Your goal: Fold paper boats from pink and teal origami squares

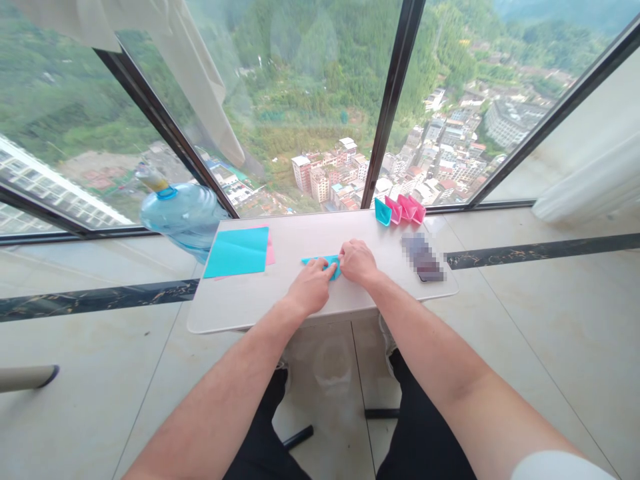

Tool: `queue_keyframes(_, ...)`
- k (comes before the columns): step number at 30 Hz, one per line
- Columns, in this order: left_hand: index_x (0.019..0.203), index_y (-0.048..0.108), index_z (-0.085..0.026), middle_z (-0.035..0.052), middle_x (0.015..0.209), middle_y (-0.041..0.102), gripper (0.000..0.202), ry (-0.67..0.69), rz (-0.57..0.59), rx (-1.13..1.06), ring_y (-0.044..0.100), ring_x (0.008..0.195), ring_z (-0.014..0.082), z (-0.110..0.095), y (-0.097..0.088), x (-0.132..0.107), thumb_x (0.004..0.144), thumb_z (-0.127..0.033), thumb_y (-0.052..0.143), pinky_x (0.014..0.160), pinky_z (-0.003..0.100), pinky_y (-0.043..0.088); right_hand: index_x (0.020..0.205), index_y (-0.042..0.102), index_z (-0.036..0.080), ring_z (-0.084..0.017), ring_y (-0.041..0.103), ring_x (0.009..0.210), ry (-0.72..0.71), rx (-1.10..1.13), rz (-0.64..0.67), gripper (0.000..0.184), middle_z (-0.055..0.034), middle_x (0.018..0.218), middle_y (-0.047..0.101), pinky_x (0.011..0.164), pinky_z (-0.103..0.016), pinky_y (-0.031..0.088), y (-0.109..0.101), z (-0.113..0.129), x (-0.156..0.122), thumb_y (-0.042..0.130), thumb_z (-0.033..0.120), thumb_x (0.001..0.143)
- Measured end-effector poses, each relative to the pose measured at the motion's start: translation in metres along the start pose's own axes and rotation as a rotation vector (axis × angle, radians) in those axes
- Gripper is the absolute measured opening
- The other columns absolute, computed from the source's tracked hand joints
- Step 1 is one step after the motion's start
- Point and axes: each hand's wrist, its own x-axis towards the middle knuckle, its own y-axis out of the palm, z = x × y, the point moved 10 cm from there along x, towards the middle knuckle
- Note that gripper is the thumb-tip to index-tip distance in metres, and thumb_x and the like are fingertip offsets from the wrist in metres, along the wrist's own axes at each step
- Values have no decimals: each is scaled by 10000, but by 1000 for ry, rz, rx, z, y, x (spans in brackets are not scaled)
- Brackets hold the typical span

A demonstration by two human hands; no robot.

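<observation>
A small piece of folded blue paper (pixel 327 261) lies on the white table between my hands, partly covered by them. Pressing down on its left and front part is my left hand (pixel 313 285), with thumb and fingertips apart and resting on the paper. At its right end, my right hand (pixel 357 260) has its fingers curled together on the paper's edge; the fingertips are partly hidden. Left of my hands lie a flat blue sheet (pixel 237 252) and, showing from beneath it, a pink sheet (pixel 271 250).
Folded paper pieces, one blue (pixel 383 212) and several pink (pixel 403 209), stand at the small table's (pixel 260 303) back right corner. A blurred-out phone-like object (pixel 425 257) lies before them. A large water bottle (pixel 183 212) is at the left, by tall windows.
</observation>
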Motion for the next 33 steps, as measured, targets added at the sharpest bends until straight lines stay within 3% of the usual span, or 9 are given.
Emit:
queue_keyframes(18, 1418, 574, -167, 149, 1270, 576, 598, -8, -2, -27, 532, 1144, 268, 0, -2, 0, 846, -51, 439, 1076, 402, 417, 958, 657, 190, -257, 525, 1086, -3, -2, -21, 155, -118, 1106, 641, 951, -358, 416, 0, 0, 0, 511, 239, 939)
queue_keyframes(25, 1345, 646, -207, 128, 1253, 577, 535, -12, 1, -47, 554, 1156, 244, 5, -2, 6, 873, -65, 437, 1070, 375, 427, 1033, 604, 197, -266, 515, 1091, -37, 11, -138, 204, -110, 1135, 611, 932, -374, 414, -8, -5, -21, 631, 346, 896)
queue_keyframes(33, 1252, 701, -201, 128, 1241, 597, 477, -18, 12, -68, 582, 1123, 243, 8, -4, 10, 860, -73, 462, 1033, 375, 448, 921, 591, 214, -268, 537, 1081, -18, -13, -109, 224, -93, 1076, 620, 914, -388, 411, 0, 2, -38, 676, 413, 859)
